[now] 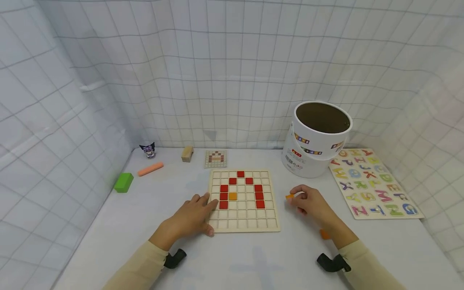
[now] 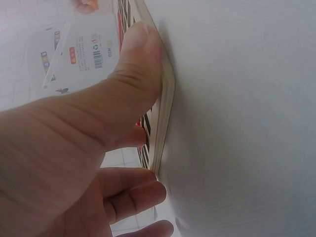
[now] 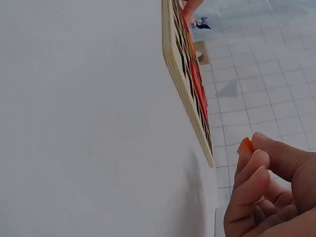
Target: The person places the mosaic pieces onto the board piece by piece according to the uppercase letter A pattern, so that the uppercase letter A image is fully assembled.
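A square wooden grid board (image 1: 246,224) lies in the middle of the table. Red tiles (image 1: 258,195) form a peaked outline in its cells, and one orange tile (image 1: 233,196) sits inside the left side. My left hand (image 1: 193,215) rests at the board's left edge, index finger over the top and thumb (image 2: 136,54) against the near corner. To the right of the board, my right hand (image 1: 308,204) pinches an orange tile (image 3: 245,145) between thumb and fingertips. Another orange piece (image 1: 325,234) shows partly behind the right wrist.
Behind the board lies a small pattern card (image 1: 216,159). A white bucket (image 1: 302,161) and an alphabet board (image 1: 359,185) stand at right. Toward the left are a wooden block (image 1: 187,154), a small figure (image 1: 148,150), an orange stick (image 1: 150,169) and a green block (image 1: 124,182).
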A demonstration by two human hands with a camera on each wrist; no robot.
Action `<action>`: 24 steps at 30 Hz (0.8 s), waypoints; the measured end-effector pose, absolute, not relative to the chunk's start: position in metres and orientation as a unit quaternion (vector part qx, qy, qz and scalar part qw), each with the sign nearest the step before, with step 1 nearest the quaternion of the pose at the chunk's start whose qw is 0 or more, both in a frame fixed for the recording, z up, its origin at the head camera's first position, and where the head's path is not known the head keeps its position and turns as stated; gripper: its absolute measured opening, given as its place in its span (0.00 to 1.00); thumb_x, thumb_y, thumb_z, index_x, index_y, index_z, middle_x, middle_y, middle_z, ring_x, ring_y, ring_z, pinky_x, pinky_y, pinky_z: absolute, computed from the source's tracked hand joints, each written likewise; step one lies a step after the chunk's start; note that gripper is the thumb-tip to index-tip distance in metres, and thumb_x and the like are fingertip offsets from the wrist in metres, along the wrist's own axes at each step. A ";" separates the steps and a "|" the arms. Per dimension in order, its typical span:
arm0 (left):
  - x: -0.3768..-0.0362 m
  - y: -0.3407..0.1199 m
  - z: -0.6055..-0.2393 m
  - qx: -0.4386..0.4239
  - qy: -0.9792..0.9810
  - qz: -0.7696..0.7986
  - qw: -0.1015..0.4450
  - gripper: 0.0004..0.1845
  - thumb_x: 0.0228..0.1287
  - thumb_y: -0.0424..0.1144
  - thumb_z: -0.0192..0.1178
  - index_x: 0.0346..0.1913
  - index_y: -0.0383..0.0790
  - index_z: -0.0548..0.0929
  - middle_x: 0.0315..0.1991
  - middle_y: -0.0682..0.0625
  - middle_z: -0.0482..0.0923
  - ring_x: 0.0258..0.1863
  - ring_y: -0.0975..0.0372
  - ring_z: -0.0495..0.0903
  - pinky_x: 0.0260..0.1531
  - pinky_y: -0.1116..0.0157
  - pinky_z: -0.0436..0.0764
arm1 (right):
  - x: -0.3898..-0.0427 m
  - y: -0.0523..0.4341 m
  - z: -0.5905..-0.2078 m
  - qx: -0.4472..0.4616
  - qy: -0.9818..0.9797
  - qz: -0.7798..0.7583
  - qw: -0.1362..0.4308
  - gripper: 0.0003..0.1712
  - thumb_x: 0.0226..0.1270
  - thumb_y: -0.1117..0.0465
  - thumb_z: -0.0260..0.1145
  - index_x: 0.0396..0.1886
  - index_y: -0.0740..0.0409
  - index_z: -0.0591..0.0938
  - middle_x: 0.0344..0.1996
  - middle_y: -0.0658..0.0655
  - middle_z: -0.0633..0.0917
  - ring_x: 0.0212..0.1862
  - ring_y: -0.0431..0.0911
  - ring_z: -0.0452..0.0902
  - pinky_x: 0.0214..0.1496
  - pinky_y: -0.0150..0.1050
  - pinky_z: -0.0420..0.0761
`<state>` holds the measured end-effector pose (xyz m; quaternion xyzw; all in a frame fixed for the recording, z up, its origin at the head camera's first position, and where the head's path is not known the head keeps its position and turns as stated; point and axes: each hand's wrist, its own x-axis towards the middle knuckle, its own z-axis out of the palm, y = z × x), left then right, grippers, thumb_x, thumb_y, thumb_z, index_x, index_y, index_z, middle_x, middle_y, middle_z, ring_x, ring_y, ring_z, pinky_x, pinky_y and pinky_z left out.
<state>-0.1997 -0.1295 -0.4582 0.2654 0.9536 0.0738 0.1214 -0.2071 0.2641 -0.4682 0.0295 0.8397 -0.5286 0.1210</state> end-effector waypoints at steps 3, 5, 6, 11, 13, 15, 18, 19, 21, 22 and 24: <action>-0.200 -0.129 -0.458 0.265 0.954 0.074 0.119 0.51 0.50 0.59 0.75 0.75 0.42 0.69 0.76 0.34 0.60 0.69 0.43 0.66 0.63 0.41 0.70 | -0.213 0.266 -0.464 0.033 0.799 -0.587 0.126 0.23 0.69 0.60 0.69 0.60 0.62 0.74 0.29 0.56 0.82 0.27 0.45 0.74 0.29 0.35 0.76; -0.200 -0.129 -0.457 0.264 0.954 0.074 0.120 0.50 0.50 0.59 0.75 0.75 0.42 0.69 0.77 0.35 0.60 0.69 0.43 0.66 0.63 0.41 0.70 | -0.217 0.264 -0.462 0.033 0.785 -0.605 0.129 0.26 0.69 0.60 0.70 0.62 0.63 0.73 0.32 0.55 0.83 0.28 0.45 0.75 0.30 0.35 0.77; -0.200 -0.128 -0.457 0.263 0.954 0.074 0.121 0.50 0.50 0.59 0.75 0.75 0.42 0.69 0.77 0.35 0.60 0.69 0.43 0.66 0.64 0.41 0.70 | -0.219 0.263 -0.461 0.032 0.783 -0.608 0.130 0.27 0.69 0.59 0.71 0.62 0.63 0.73 0.33 0.54 0.83 0.28 0.45 0.75 0.30 0.35 0.77; -0.198 -0.127 -0.456 0.261 0.955 0.068 0.121 0.51 0.50 0.59 0.75 0.75 0.41 0.69 0.76 0.35 0.61 0.69 0.43 0.66 0.63 0.41 0.71 | -0.228 0.251 -0.457 0.018 0.784 -0.605 0.139 0.26 0.69 0.59 0.71 0.63 0.61 0.73 0.35 0.54 0.83 0.30 0.45 0.77 0.31 0.34 0.78; -0.198 -0.127 -0.456 0.261 0.955 0.066 0.121 0.51 0.50 0.59 0.75 0.75 0.41 0.69 0.76 0.35 0.61 0.69 0.43 0.66 0.63 0.41 0.71 | -0.232 0.244 -0.455 0.016 0.783 -0.606 0.143 0.26 0.69 0.60 0.70 0.62 0.60 0.73 0.36 0.55 0.84 0.30 0.46 0.77 0.32 0.34 0.78; -0.197 -0.127 -0.455 0.262 0.955 0.068 0.121 0.51 0.49 0.59 0.76 0.75 0.41 0.69 0.76 0.34 0.61 0.69 0.43 0.66 0.63 0.41 0.71 | -0.238 0.236 -0.453 0.012 0.780 -0.607 0.149 0.25 0.70 0.60 0.70 0.62 0.60 0.74 0.37 0.57 0.84 0.29 0.46 0.77 0.32 0.34 0.78; -0.197 -0.127 -0.454 0.261 0.955 0.067 0.121 0.51 0.49 0.58 0.76 0.75 0.41 0.69 0.76 0.34 0.61 0.69 0.43 0.66 0.63 0.42 0.70 | -0.246 0.218 -0.450 0.013 0.775 -0.612 0.157 0.23 0.70 0.61 0.69 0.61 0.59 0.74 0.38 0.59 0.84 0.28 0.46 0.78 0.31 0.34 0.77; -0.198 -0.127 -0.454 0.260 0.955 0.068 0.122 0.51 0.49 0.58 0.76 0.75 0.41 0.69 0.76 0.34 0.61 0.69 0.43 0.65 0.63 0.42 0.70 | -0.249 0.211 -0.450 0.007 0.775 -0.611 0.160 0.23 0.70 0.61 0.69 0.61 0.59 0.74 0.38 0.60 0.84 0.28 0.46 0.78 0.30 0.34 0.77; -0.198 -0.127 -0.453 0.259 0.955 0.072 0.124 0.51 0.49 0.58 0.77 0.75 0.41 0.69 0.76 0.34 0.61 0.69 0.43 0.65 0.63 0.42 0.70 | -0.254 0.196 -0.451 -0.002 0.776 -0.608 0.169 0.22 0.70 0.62 0.69 0.61 0.59 0.75 0.38 0.61 0.85 0.27 0.46 0.79 0.30 0.35 0.77; -0.198 -0.127 -0.453 0.259 0.955 0.071 0.125 0.51 0.50 0.58 0.76 0.75 0.41 0.69 0.77 0.34 0.60 0.69 0.43 0.65 0.63 0.42 0.70 | -0.255 0.187 -0.452 -0.006 0.779 -0.603 0.174 0.21 0.70 0.62 0.68 0.60 0.58 0.75 0.38 0.61 0.85 0.26 0.46 0.79 0.29 0.35 0.77; -0.198 -0.127 -0.454 0.260 0.954 0.071 0.129 0.51 0.50 0.58 0.76 0.75 0.41 0.69 0.77 0.34 0.60 0.69 0.43 0.66 0.63 0.42 0.70 | -0.257 0.172 -0.456 -0.025 0.792 -0.581 0.187 0.20 0.70 0.63 0.68 0.59 0.58 0.76 0.35 0.61 0.85 0.24 0.46 0.79 0.28 0.35 0.76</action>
